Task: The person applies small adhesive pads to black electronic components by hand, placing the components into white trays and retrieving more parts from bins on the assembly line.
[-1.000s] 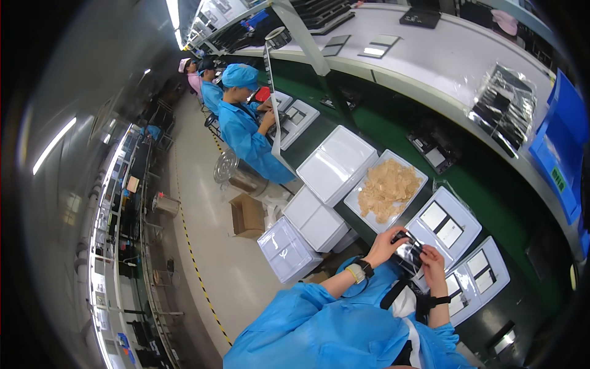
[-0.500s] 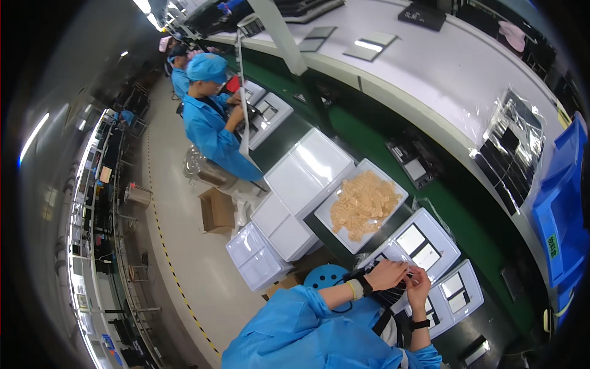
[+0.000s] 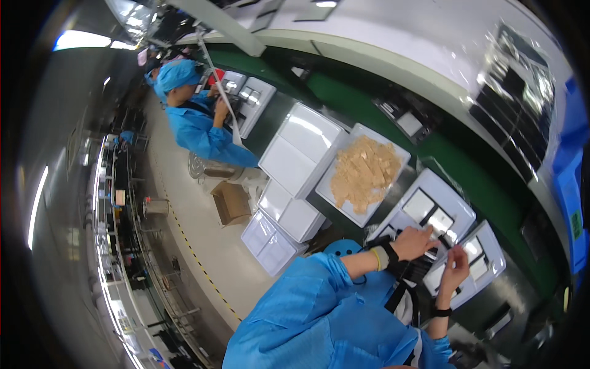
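My left hand (image 3: 419, 241), wearing a black wrist strap and a blue sleeve, reaches over a white compartment tray (image 3: 455, 206). Its fingers stretch toward a small dark part (image 3: 444, 241) at the tray's near edge. My right hand (image 3: 456, 269) is a little apart from the left, with its fingers pinched at the same dark part. Whether my left hand grips the part is too small to tell. A second white compartment tray (image 3: 491, 277) lies under my right hand.
A white tray of tan flat pieces (image 3: 365, 173) sits beside stacked white trays (image 3: 301, 147) and lower stacks (image 3: 289, 212). A green conveyor belt (image 3: 467, 160) runs behind. A co-worker in blue (image 3: 200, 126) works further along. A cardboard box (image 3: 230, 202) stands on the floor.
My hands, together on a small dark object in front of my chest, have moved apart and onto the white trays. The view has swung, and the trays look closer.
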`<action>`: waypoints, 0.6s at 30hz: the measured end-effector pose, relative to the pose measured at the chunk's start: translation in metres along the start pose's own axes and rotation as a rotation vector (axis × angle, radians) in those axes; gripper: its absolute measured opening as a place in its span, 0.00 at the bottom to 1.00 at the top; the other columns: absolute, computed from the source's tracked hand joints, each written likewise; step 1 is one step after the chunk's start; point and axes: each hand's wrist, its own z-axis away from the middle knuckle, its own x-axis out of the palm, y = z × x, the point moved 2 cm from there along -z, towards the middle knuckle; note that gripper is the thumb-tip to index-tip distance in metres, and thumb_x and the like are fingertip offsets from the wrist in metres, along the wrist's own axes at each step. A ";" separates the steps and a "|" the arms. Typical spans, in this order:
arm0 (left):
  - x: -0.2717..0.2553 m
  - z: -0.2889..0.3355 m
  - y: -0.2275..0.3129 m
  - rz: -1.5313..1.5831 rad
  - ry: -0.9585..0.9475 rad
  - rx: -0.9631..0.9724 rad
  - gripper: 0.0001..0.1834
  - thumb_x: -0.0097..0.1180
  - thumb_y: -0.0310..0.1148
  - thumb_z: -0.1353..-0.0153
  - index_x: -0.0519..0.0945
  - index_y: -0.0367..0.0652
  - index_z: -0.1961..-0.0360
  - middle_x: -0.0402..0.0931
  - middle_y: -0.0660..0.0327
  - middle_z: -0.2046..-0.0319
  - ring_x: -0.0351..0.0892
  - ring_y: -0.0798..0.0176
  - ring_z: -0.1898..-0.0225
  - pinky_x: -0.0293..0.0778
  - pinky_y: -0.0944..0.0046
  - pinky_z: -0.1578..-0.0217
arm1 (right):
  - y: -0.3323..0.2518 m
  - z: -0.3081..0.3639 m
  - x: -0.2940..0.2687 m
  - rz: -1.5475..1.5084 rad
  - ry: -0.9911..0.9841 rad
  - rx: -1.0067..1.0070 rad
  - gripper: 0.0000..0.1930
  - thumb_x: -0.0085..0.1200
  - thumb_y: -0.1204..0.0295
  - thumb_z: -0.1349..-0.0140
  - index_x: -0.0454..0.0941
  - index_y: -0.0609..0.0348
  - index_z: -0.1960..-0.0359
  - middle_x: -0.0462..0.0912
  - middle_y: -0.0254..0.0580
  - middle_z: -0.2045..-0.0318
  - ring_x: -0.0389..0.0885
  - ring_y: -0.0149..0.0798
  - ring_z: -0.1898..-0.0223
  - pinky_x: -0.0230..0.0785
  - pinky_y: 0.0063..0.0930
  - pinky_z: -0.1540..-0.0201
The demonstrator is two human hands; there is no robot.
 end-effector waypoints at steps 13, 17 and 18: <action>0.025 -0.056 -0.048 -0.090 0.265 0.435 0.13 0.60 0.31 0.37 0.81 0.43 0.52 0.79 0.60 0.72 0.81 0.56 0.69 0.78 0.57 0.65 | 0.040 -0.043 -0.038 -0.048 -0.037 0.292 0.13 0.67 0.78 0.38 0.84 0.60 0.52 0.87 0.34 0.70 0.81 0.22 0.72 0.74 0.18 0.68; 0.018 -0.059 -0.039 -0.032 0.193 0.364 0.12 0.61 0.30 0.39 0.81 0.43 0.53 0.81 0.58 0.70 0.81 0.55 0.70 0.78 0.56 0.67 | 0.036 -0.072 -0.002 -0.063 -0.092 0.349 0.14 0.67 0.80 0.39 0.84 0.59 0.51 0.87 0.35 0.70 0.83 0.25 0.72 0.77 0.20 0.67; 0.017 -0.058 -0.045 -0.036 0.185 0.360 0.12 0.61 0.30 0.39 0.81 0.43 0.53 0.81 0.58 0.70 0.81 0.55 0.70 0.78 0.56 0.67 | 0.032 -0.079 0.011 -0.075 -0.117 0.316 0.15 0.67 0.80 0.40 0.84 0.59 0.50 0.88 0.37 0.70 0.84 0.27 0.71 0.78 0.21 0.67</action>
